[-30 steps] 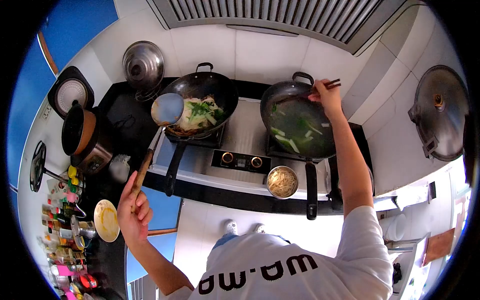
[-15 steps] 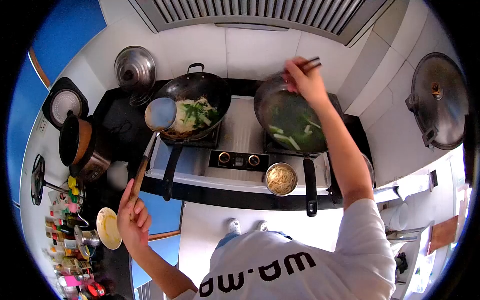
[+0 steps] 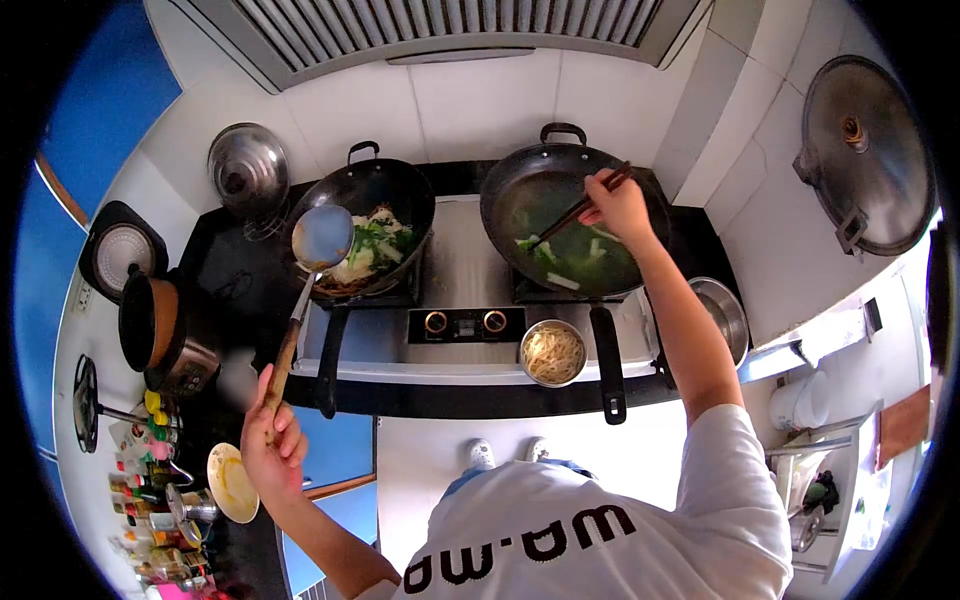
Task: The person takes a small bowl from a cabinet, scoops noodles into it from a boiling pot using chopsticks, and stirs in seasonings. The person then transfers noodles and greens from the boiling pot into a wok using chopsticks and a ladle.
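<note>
My left hand (image 3: 272, 440) is closed round the wooden handle of a metal ladle (image 3: 322, 240). The ladle's head is over the left side of the left wok (image 3: 405, 185) and hides part of it. That wok contains green leafy pieces (image 3: 378, 238) among paler food. In my right hand (image 3: 618, 207) is a pair of dark chopsticks (image 3: 570, 220), slanting down into the right wok (image 3: 508, 190). Their tips are beside pale green vegetable pieces (image 3: 565, 268) in greenish liquid. Part of that wok's right side is behind my hand and forearm.
A small metal bowl of pale strips (image 3: 553, 355) stands at the stove's front edge, between both wok handles. Left are a rice cooker (image 3: 185, 350), a yellow-stained plate (image 3: 232, 483) and several seasoning containers. A metal basin (image 3: 722, 315) sits right; a lid (image 3: 240, 165) leans behind.
The chopsticks now reach down among the greens; before, my right hand was higher at the far rim with them raised. The left hand still holds the ladle. The whole view has shifted.
</note>
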Demonstrator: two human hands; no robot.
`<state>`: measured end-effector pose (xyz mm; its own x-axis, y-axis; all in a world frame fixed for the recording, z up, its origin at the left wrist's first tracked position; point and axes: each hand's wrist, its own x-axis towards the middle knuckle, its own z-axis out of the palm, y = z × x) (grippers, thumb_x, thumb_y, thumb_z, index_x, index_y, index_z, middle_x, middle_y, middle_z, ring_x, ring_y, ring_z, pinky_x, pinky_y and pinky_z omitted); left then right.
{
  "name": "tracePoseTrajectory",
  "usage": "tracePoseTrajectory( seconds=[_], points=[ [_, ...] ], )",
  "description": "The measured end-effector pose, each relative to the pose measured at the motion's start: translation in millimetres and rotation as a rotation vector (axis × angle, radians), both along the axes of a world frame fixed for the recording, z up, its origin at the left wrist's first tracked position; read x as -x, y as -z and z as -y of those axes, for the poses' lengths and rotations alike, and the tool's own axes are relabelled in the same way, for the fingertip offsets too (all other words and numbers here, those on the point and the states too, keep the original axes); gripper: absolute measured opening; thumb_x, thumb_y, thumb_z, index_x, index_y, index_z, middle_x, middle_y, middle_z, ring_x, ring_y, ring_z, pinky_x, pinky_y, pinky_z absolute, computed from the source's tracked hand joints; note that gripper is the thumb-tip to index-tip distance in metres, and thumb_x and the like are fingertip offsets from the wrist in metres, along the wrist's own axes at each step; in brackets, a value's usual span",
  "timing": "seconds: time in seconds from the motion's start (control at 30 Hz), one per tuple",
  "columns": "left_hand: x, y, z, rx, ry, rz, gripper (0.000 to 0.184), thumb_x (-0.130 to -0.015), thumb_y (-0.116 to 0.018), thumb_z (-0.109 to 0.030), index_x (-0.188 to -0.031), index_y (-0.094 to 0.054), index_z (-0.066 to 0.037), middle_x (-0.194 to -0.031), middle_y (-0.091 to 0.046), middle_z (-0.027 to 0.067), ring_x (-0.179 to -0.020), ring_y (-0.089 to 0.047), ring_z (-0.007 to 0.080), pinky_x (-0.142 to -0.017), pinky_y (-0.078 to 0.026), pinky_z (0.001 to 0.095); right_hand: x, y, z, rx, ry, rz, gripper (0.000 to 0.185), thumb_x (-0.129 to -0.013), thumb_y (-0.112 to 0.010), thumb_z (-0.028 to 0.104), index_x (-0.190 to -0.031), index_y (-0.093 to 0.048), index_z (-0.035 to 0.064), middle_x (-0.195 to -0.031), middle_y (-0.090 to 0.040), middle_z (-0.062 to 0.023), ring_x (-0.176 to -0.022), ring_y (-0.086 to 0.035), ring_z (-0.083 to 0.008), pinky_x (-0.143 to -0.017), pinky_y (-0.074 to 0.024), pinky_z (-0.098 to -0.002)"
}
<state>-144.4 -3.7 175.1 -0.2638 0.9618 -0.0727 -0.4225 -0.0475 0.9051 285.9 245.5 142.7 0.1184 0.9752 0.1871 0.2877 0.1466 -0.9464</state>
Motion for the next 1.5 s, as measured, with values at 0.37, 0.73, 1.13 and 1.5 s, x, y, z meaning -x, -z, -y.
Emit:
tracePoseTrajectory(
  seconds=[0.37,0.73,1.13,1.5],
  points=[
    [5,2,13,-0.013,-0.052,0.011,0.05,-0.083,-0.041,-0.018,-0.13,-0.034,-0.001,-0.065,-0.039,-0.0025,-0.041,-0.029,0.0016,-0.031,-0.024,0.0136,89,-95,-13,-0.452,-0.11,-0.085,0.024,-0.088,-0.048,0.02,-0.079,-0.053,-0.0013,-0.063,-0.058,-0.0064,-0.053,-0.059,-0.0139,-0.051,-0.0481,-0.027],
    [11,10,14,-0.001,-0.092,-0.006,0.048,-0.084,-0.04,-0.018,-0.129,-0.037,-0.002,-0.064,-0.039,-0.0031,-0.041,-0.028,0.0017,-0.031,-0.022,0.0141,45,-57,29,-0.296,-0.254,0.51,0.028,-0.088,-0.051,0.027,-0.074,-0.052,0.0026,-0.057,-0.051,-0.0013,-0.054,-0.046,-0.0081,-0.049,-0.0378,-0.0254],
    [8,8,3,-0.05,-0.025,-0.03,0.048,-0.084,-0.039,-0.017,-0.129,-0.035,-0.002,-0.064,-0.038,-0.0029,-0.041,-0.028,0.0016,-0.032,-0.023,0.0136,42,-89,41,-0.225,-0.186,0.447,0.024,-0.085,-0.053,0.021,-0.071,-0.054,0.0019,-0.05,-0.053,-0.0062,-0.047,-0.056,-0.0118,-0.046,-0.043,-0.0274],
    [0,6,9,-0.033,-0.09,-0.034,0.048,-0.084,-0.04,-0.017,-0.129,-0.035,-0.002,-0.064,-0.038,-0.0028,-0.041,-0.027,0.0014,-0.031,-0.023,0.0137,88,-107,5,-0.414,-0.244,0.361,0.027,-0.087,-0.051,0.032,-0.083,-0.055,0.006,-0.063,-0.055,-0.0046,-0.053,-0.051,-0.0147,-0.053,-0.0429,-0.0305]
  ],
)
